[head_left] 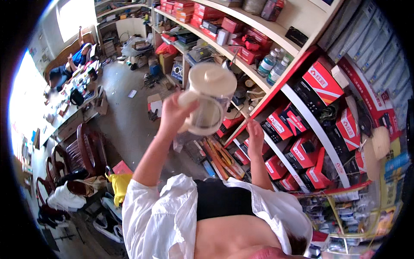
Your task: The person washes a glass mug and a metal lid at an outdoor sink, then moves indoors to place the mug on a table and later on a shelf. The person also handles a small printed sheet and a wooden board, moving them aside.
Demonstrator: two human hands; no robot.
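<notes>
My left hand (174,113) is closed round the handle of a clear jug (206,113) with a cream lid (212,78) and a cream base. It is held up in front of me, and its see-through side looks empty. My right hand (255,133) is raised to the right of the jug, beside the shelves, with its fingers curled together. Something thin and pale seems to stick up from its fingertips, too small to name.
Shelves (276,39) with red boxes (319,82) and bottles (267,62) run along the right. Long orange tools (222,157) lie low ahead. Dark chairs (86,149) and a cluttered desk (64,125) stand at left, where another person (77,58) reclines on a bench.
</notes>
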